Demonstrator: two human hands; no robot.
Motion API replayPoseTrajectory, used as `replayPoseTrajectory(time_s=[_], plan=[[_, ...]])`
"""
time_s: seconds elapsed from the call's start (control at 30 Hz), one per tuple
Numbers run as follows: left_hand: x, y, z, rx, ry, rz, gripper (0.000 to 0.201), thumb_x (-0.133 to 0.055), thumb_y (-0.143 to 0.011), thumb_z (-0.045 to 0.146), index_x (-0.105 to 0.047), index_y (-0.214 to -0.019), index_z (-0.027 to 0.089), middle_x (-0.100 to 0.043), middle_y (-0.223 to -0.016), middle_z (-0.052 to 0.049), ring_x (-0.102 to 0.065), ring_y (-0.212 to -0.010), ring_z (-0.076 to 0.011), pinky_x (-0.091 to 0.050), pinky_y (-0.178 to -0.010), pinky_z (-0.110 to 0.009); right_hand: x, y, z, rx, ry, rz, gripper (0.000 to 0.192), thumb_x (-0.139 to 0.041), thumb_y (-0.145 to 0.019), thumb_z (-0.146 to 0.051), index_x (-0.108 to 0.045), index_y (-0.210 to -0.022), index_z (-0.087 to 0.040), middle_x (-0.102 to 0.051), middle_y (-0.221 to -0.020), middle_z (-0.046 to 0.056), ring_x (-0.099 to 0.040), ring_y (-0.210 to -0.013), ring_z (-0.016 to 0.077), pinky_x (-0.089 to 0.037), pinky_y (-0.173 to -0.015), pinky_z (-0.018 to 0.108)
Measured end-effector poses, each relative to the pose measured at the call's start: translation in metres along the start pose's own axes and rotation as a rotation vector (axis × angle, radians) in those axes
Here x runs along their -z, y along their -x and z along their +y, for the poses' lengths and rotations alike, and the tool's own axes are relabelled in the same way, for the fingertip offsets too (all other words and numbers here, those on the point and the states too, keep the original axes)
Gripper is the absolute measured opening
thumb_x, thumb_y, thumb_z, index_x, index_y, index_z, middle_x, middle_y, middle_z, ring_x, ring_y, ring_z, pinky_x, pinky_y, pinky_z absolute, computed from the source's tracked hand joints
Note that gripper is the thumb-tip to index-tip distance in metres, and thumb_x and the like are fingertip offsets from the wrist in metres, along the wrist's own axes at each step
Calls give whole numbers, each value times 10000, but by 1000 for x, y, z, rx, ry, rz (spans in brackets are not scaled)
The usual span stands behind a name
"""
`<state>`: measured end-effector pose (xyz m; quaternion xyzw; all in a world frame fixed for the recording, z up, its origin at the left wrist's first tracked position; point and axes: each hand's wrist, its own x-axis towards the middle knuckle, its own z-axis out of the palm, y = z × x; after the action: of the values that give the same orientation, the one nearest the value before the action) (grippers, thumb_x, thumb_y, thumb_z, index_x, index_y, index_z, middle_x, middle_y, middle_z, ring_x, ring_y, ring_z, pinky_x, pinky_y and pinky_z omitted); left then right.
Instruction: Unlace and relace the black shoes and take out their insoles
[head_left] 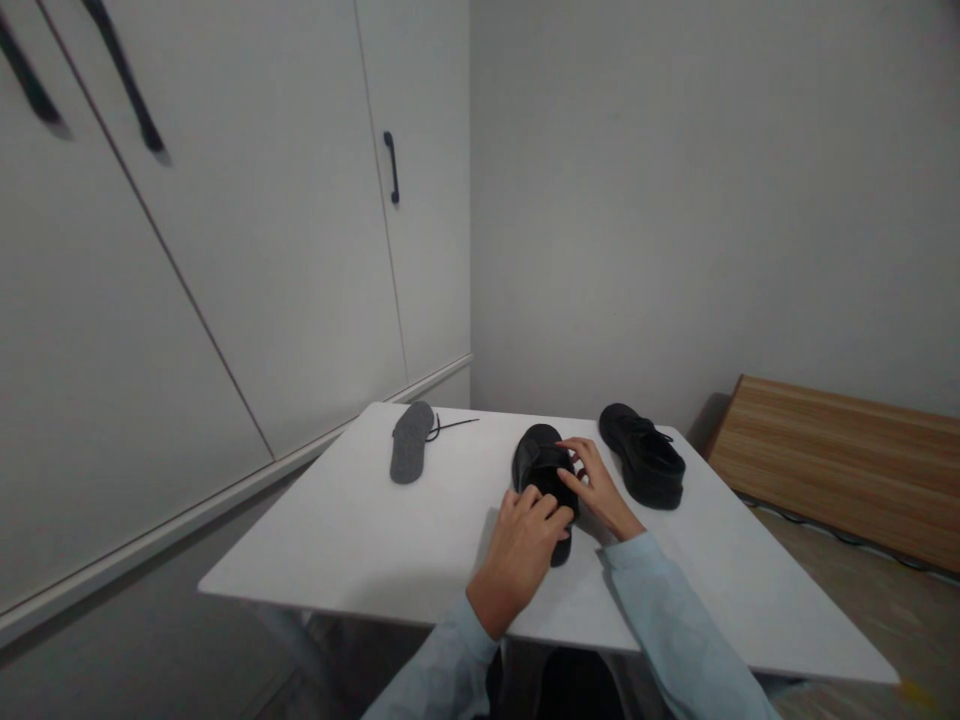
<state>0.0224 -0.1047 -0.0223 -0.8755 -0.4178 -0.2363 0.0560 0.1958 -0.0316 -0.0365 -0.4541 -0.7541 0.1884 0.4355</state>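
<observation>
Scanning from left: the flat grey felt-like insole point(410, 442) lies alone at the far left of the white rectangular counter point(352, 540), with a thin black shoelace point(450, 426) trailing from its far end.
Insole handling: it looks light and floppy, probably easy to pinch at an edge.
Left hand point(519, 555): it lies palm down over the near end of the black leather lace-up shoe point(541, 468), wrist bent slightly up, forearm in a pale blue sleeve point(442, 675) coming from the bottom edge.
Left fingers: curled loosely onto the shoe's heel end, pressing rather than clamping; whether the thumb wraps the far side is hidden.
Shoe position: it sits near the middle of the counter, toe pointing away from the person, sole down.
Shoe handling: the upper looks smooth and fairly stiff, possibly a little slick; the thick sole suggests moderate weight. The heel counter or the sides of the sole seem the surest places to take hold.
Right hand point(600, 487): it reaches in from the right, forearm angled across the counter.
Right fingers: spread and extended, tips touching the shoe's top around the opening, gripping nothing.
Second black shoe point(642, 454): it rests just beside, to the right, untouched, laces visible.
Far right: a wooden board point(840, 460) lies off the counter.
</observation>
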Motion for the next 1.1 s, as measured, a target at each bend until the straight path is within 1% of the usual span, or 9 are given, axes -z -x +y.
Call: replayPoseTrajectory(time_s=[0.23, 0.37, 0.53, 0.67, 0.8, 0.9, 0.97, 1.03, 1.1], plan=[[3, -4, -4, -71, -1, -11, 104, -614, -850, 280, -557, -909, 218, -623, -882, -2, -508, -928, -200, -306, -708, -361, 3, 0, 6, 36, 31, -7, 329, -506, -813, -274, -492, -1136, -214, -455, -1140, 94, -504, -920, 210, -478, -655, 298], [0, -2, -5, -73, 19, 5, 89, -594, -863, 288, -566, -911, 219, -622, -861, -6, -510, -924, -195, -296, -702, -360, 6, -1, 8, 40, 55, 12, 291, -481, -800, -248, -496, -1088, -203, -471, -1104, 93, -506, -879, 203, -469, -641, 298], [0, -2, -1, -81, 23, 14, 84, -574, -877, 296, -565, -910, 220, -617, -851, 0, -506, -920, -187, -297, -705, -363, 10, -1, 6, 37, 58, 45, 282, -464, -774, -215, -506, -1052, -198, -493, -1074, 89, -512, -879, 203, -473, -653, 303], [1, -5, 2, -92, 15, -25, 113, -577, -875, 310, -572, -943, 220, -620, -875, -3, -506, -941, -189, -318, -720, -351, 11, 0, 6, 43, 71, 60, 284, -460, -761, -196, -507, -1040, -197, -503, -1064, 88, -514, -873, 204, -475, -645, 305], [6, -10, 1, -56, 23, -78, 216, -638, -820, 364, -592, -959, 204, -633, -940, -18, -500, -991, -223, -350, -778, -365, 10, 1, 9, 34, 99, 50, 289, -464, -785, -207, -496, -1072, -198, -495, -1083, 91, -513, -861, 200, -475, -617, 297], [18, -16, -7, -70, 92, -127, 287, -643, -797, 424, -623, -1001, 222, -633, -984, -24, -499, -1017, -238, -376, -803, -360, 9, 2, 12, 22, 135, 36, 299, -488, -798, -238, -495, -1095, -205, -493, -1091, 87, -521, -865, 203, -477, -605, 294], [30, -21, -18, -103, 186, -158, 290, -608, -816, 449, -641, -1005, 232, -635, -992, -24, -521, -990, -216, -398, -800, -327, 9, 2, 12, 16, 147, 34, 305, -495, -803, -250, -495, -1105, -209, -493, -1099, 85, -526, -869, 204, -478, -605, 294], [43, -27, -34, -98, 245, -160, 282, -592, -833, 438, -648, -1001, 219, -645, -975, -30, -549, -942, -195, -412, -812, -302, 9, 2, 11, 10, 151, 35, 304, -493, -809, -252, -497, -1110, -211, -494, -1108, 85, -530, -873, 203, -480, -611, 293], [54, -32, -56, -34, 240, -145, 265, -560, -862, 414, -648, -988, 197, -652, -958, -40, -567, -920, -189, -419, -825, -296, 10, 2, 9, 6, 149, 30, 302, -493, -812, -252, -498, -1111, -209, -493, -1116, 86, -532, -876, 202, -481, -620, 293]])
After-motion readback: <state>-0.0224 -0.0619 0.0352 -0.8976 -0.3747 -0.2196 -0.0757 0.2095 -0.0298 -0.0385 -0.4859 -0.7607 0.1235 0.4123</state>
